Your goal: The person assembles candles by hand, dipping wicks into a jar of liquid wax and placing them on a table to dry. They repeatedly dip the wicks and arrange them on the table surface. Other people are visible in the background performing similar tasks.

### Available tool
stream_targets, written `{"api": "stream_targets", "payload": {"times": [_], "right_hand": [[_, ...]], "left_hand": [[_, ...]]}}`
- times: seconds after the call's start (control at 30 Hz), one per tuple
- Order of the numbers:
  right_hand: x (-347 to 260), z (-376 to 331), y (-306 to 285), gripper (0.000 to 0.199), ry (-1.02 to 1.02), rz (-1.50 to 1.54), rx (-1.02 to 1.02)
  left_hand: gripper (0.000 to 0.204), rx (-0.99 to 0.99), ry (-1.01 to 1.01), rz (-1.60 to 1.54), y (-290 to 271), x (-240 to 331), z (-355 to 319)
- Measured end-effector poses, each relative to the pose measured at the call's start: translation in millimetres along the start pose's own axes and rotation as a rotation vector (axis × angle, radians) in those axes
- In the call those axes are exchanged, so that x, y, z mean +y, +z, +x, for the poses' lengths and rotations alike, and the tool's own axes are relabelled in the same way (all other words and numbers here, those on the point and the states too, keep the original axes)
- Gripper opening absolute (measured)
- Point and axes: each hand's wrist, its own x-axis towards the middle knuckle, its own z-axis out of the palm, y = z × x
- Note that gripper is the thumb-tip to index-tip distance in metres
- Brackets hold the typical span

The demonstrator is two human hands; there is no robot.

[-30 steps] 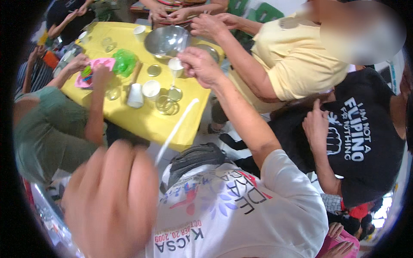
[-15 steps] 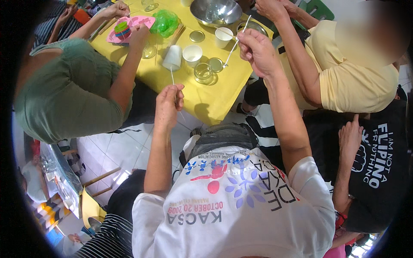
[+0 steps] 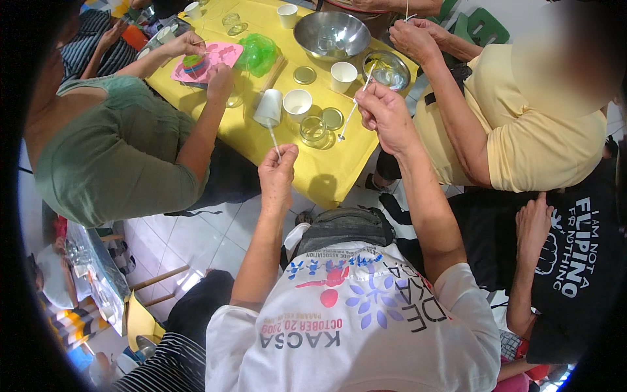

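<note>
My left hand is closed in a pinch round a thin white wick, which sticks up from the fingertips in front of a tilted white paper cup. My right hand is raised over the table's right side. Its fingers pinch a second white wick, twisted-looking, with a small metal tab at its lower end. Between my hands stands a clear glass jar, with a round metal lid beside it. An upright white paper cup is just behind the jar.
A yellow cloth covers the table. Farther back are a steel bowl, a smaller metal bowl, a green plastic bag and a pink mold. A person in green sits left; one in yellow sits right.
The view has shifted, so the table appears lower. My hands have come slightly closer together, the right one lower. Both still hold their wicks.
</note>
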Motion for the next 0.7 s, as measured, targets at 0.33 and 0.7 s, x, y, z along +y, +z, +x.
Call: {"api": "stream_targets", "payload": {"times": [0.33,0.7], "right_hand": [[5,-7,16,0.014,-0.031,-0.105,-0.065],[-7,-14,-3,0.011,-0.016,-0.004,0.008]], "left_hand": [[0.023,-0.228,0.139,-0.117,48,25,-5],[0.032,0.036,0.251,-0.120,17,28,64]]}}
